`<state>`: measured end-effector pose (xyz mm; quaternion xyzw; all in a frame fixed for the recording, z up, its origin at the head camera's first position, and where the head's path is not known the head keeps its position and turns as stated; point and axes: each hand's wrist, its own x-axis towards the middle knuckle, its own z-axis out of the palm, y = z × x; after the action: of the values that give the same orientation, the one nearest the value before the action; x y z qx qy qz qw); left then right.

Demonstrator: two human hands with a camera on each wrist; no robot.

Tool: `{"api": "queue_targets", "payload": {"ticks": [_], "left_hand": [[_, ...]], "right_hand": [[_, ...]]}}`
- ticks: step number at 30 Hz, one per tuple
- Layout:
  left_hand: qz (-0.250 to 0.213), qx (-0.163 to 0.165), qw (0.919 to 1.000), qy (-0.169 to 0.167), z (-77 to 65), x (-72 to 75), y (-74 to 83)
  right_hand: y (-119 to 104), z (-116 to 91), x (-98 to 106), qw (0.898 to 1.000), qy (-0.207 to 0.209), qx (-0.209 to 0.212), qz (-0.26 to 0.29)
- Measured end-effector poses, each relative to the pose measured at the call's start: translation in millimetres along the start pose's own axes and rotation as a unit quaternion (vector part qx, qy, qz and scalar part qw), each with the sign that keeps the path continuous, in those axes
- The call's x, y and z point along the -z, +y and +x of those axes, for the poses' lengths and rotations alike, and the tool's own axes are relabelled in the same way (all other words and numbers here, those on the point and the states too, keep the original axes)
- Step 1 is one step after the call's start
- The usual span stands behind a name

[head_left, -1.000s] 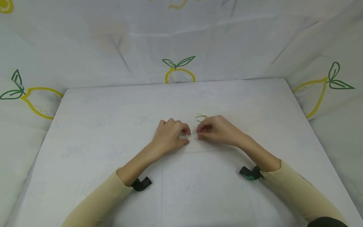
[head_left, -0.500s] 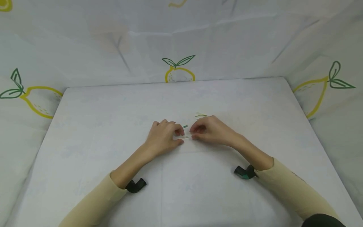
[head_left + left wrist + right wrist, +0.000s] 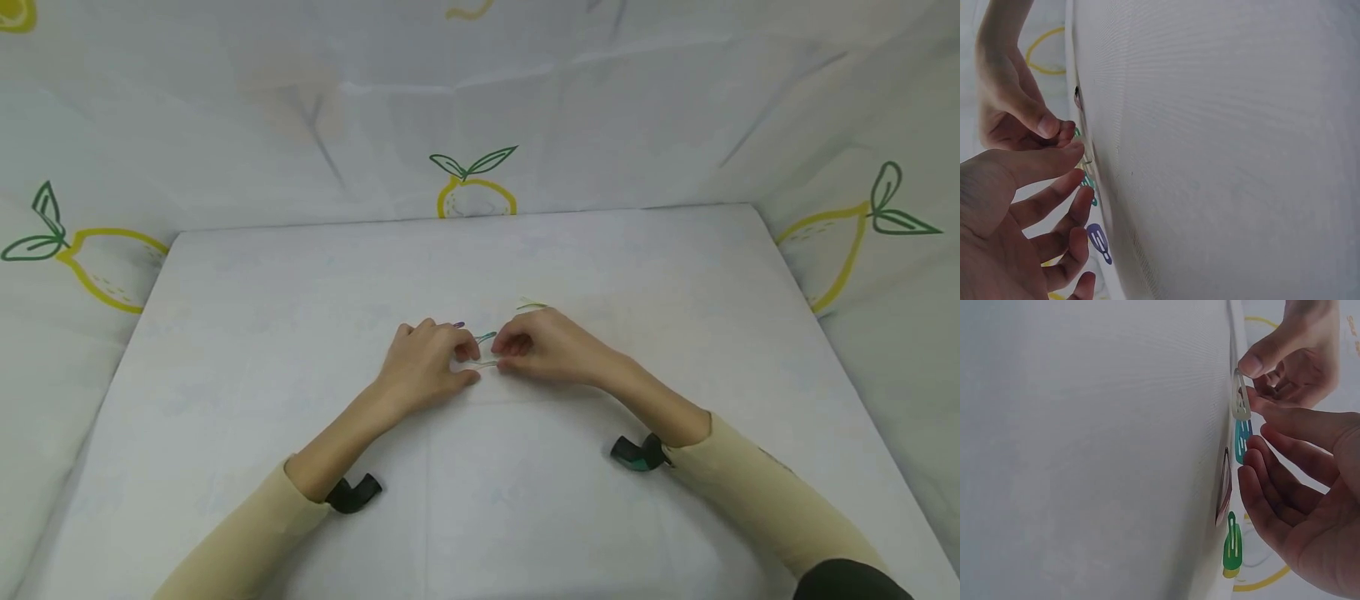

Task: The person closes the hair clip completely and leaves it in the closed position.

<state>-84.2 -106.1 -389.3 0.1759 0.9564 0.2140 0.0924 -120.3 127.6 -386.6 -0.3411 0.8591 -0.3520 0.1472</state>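
Note:
A whitish snap hair clip [image 3: 483,363] appears to stand on its long edge on the white table, between my two hands. My left hand [image 3: 423,360] has its thumb and forefinger apart at the clip's left end. In the right wrist view, the left thumb [image 3: 1252,364] lies over the narrow end of that whitish clip [image 3: 1242,412]. My right hand [image 3: 551,346] reaches the clip's other end, its thumb and bent forefinger also apart. Beyond them are a teal hair clip [image 3: 488,336] and a purple hair clip [image 3: 1099,242]. Whether either hand bears on the whitish clip is unclear.
A pinkish clip [image 3: 1224,490] lies low near the right hand. A green clip [image 3: 1232,547] is farther off, with a yellow clip [image 3: 1230,573] behind it. White cloth walls with lemon prints enclose the table's back and sides [image 3: 477,200].
Both hands have shifted left, the left one drawing back along the whitish clip while the right one has come up to it. The teal and purple clips have come into sight beyond the fingers.

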Motion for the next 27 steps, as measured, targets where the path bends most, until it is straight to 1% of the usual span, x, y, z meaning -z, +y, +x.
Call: {"api": "queue_targets", "payload": {"ticks": [5,11,16,27], "left_hand": [[-0.005,0.002,1.0,0.0,-1.2,0.8,-2.6],[-0.007,0.011,0.9999,-0.003,-2.1,0.7,-5.7],[-0.01,0.013,0.9999,-0.005,-2.5,0.6,-6.6],[-0.008,0.009,0.9999,0.0,-3.9,0.5,-7.2]], "right_hand": [[-0.8,1.9,0.7,1.0,-0.009,-0.009,-0.005],[-0.4,4.2,0.0,0.999,-0.033,-0.016,0.001],[-0.5,6.3,-0.1,0.998,-0.052,-0.022,0.002],[-1.5,9.9,-0.3,0.997,-0.067,-0.024,-0.008]]}}
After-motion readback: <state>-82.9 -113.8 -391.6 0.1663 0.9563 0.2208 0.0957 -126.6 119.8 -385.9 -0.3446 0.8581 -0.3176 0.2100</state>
